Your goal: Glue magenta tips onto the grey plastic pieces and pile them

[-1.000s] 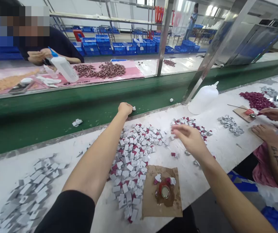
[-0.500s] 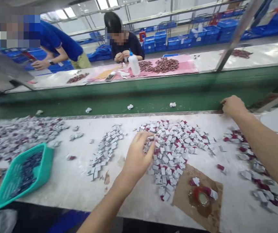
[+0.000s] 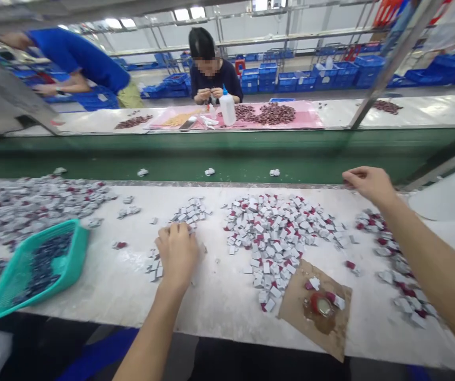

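Note:
My left hand (image 3: 178, 253) is over the row of small grey-white pieces (image 3: 191, 209), its fingers curled down among them. Its fingertips are hidden, so whatever they grip cannot be made out. At the right, my right hand (image 3: 370, 185) hovers by the edge of the green belt (image 3: 247, 159), thumb and fingers pressed together. Anything in that pinch is too small or hidden to name. Between the hands lies a big heap of grey-white and dark red pieces (image 3: 275, 222). Several small white pieces, one of them a white piece (image 3: 275, 172), sit spaced along the belt.
A teal basket (image 3: 80, 248) of dark parts stands at left beside another large heap (image 3: 45, 203). Brown cardboard (image 3: 297, 312) carries a small round red-rimmed container (image 3: 322, 306) in a wet patch. More pieces (image 3: 402, 275) lie under my right forearm. Two people work across the belt.
My left hand has moved left from the big heap to the row of grey-white pieces. My right hand has shifted slightly left and nearer the table edge. The view has tilted a little.

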`<state>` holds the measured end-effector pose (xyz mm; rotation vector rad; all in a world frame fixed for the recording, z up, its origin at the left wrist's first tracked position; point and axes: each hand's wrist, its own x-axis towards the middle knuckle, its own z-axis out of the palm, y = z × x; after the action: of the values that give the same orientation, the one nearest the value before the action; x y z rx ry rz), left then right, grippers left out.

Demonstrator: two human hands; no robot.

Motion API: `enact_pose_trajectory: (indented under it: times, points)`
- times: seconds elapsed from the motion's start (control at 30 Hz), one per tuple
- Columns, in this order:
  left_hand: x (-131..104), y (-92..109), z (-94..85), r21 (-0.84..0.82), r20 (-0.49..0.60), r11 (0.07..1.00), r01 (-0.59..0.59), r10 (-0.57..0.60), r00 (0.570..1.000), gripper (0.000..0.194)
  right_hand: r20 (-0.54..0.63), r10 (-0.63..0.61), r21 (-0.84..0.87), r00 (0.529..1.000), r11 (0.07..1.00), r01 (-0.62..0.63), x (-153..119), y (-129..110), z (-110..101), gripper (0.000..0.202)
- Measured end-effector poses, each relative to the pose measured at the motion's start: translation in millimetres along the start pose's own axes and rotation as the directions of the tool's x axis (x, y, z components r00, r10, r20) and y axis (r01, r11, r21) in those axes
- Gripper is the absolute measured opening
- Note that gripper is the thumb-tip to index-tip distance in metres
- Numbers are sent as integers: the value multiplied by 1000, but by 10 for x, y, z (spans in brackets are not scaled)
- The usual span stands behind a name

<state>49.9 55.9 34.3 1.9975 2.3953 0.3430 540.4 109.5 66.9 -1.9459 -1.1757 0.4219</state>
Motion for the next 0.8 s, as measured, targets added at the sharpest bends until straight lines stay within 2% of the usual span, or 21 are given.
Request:
enact_pose_trajectory:
  times: [0.13,0.2,0.3,0.37,0.47,0.57,0.8]
  points:
    - [-35,43,-11,-61,37,996,-70,73,997,30,77,69,325,995,941,-91,-848,84,-127,62]
    - [-115,37,32,-155,31,981,-116,123,992,27,77,88,434,993,894,-113,-1335,135,-186,72]
    - [-358,29,160,-336,9,926,-173,187,982,28,52,140,523,989,840,-146,-1981,207,-228,68]
    - [-576,45,260,-420,-7,886,-199,216,976,27,26,185,543,982,822,-169,-2308,265,-231,63]
    - [-883,93,372,-511,-43,832,-218,228,973,20,-23,249,541,968,818,-197,-2650,372,-233,57]
    - [-1055,134,412,-543,-16,813,-210,240,971,15,-69,298,514,952,828,-222,-2874,491,-246,51]
    - [-1031,106,406,-520,66,823,-226,303,951,17,-92,328,422,940,868,-261,-3185,675,-245,49]
